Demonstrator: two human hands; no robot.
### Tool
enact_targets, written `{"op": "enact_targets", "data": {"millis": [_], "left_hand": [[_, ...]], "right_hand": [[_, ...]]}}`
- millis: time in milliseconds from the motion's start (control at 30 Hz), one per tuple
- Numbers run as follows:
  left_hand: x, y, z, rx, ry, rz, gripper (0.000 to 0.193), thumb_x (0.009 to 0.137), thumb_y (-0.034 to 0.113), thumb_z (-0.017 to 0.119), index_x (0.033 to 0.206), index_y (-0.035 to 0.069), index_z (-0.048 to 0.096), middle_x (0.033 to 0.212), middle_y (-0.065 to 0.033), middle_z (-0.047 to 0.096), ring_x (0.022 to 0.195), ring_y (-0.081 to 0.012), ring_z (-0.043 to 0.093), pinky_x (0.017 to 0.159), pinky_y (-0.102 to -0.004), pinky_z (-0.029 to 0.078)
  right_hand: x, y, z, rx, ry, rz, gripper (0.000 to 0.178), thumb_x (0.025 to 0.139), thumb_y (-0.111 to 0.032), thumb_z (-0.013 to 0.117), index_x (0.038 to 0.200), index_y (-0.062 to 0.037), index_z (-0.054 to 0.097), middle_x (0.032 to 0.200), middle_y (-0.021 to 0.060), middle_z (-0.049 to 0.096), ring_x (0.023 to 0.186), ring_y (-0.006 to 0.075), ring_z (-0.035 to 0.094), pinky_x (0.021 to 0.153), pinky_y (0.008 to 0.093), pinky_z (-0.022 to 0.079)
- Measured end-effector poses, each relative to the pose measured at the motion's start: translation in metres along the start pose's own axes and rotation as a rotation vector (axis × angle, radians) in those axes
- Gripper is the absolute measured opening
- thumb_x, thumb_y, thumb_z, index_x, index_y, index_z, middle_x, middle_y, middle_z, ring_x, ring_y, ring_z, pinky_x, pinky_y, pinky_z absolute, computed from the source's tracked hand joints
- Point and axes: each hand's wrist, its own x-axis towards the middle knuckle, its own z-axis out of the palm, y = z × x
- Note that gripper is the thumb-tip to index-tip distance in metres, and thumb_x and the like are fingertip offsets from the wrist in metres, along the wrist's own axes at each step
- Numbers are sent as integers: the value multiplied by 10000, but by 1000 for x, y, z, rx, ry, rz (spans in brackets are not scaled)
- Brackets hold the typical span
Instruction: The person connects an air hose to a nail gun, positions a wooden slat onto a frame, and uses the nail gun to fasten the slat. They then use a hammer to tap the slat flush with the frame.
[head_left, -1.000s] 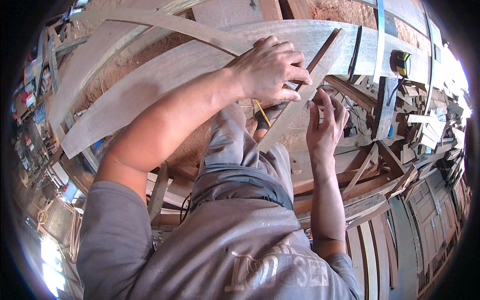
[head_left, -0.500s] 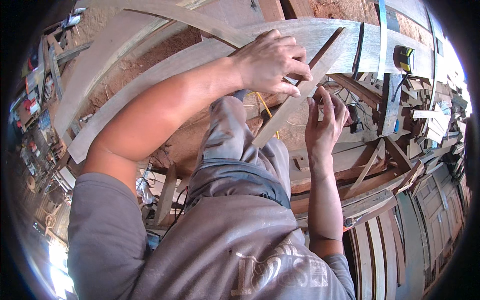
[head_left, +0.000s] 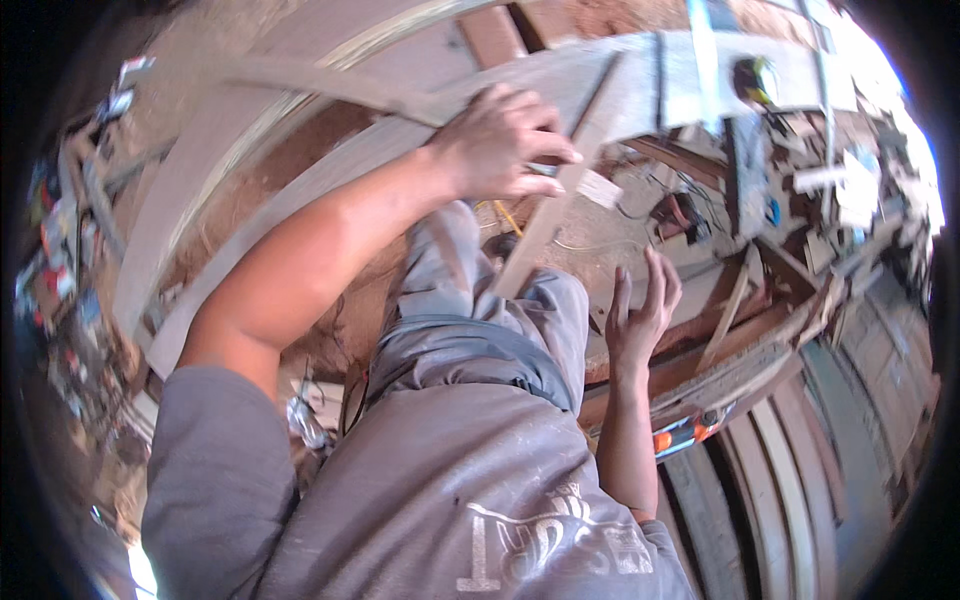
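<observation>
My left hand (head_left: pixel 505 145) is closed round a long, slightly curved wooden strip (head_left: pixel 330 82), which reaches away to the upper left. Its thumb and index finger come up to the edge of a narrow wooden plank (head_left: pixel 540 235). That plank lies slanted from a wide curved board (head_left: pixel 640 90) down to my lap. A short pale wooden end (head_left: pixel 598 188) shows on the plank's right side; whether it belongs to the strip, I cannot tell. To the right, my right hand (head_left: pixel 640 315) is raised with fingers apart, touching nothing.
A black and yellow tape measure (head_left: pixel 755 80) rests on the wide board at the far right. Scrap wood (head_left: pixel 855 190) is heaped beyond it. Below my right forearm are an orange tool (head_left: pixel 690 432) and several long boards (head_left: pixel 785 450). A yellow cord (head_left: pixel 600 247) crosses the ground.
My right hand has moved back from the plank toward me, and its fingers have spread. My left hand and the strip have shifted left in the view; the pale wooden end now shows.
</observation>
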Motion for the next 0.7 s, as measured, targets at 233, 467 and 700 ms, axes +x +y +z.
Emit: {"op": "enact_targets", "data": {"millis": [233, 467, 700], "left_hand": [[7, 18, -15, -12, -44, -21, 448, 779, 408, 898, 1166, 198, 812, 1068, -45, 682, 1044, -257, 622, 915, -426, 428], [11, 8, -6, 5, -84, 21, 469, 761, 320, 928, 1180, 158, 794, 1111, -73, 693, 1074, -272, 635, 948, -415, 429], [5, -1, -8, -55, -72, 21, 477, 774, 286, 941, 1191, 116, 785, 1093, -110, 695, 1053, -307, 657, 941, -444, 498]], "right_hand": [[-161, 112, -113, -302, 133, 548, 335, 1023, -230, 738, 1309, -58, 713, 1290, 167, 686, 1256, 355, 604, 1110, 463, 462], [-280, 263, -198, -523, 421, 1073, 515, 951, -413, 789, 1225, 5, 660, 1255, 249, 674, 1226, 421, 622, 1083, 506, 473], [-300, 306, -176, -336, 353, 1185, 700, 849, -359, 839, 1311, 49, 507, 1321, 302, 603, 1233, 447, 624, 1095, 500, 476]]}}
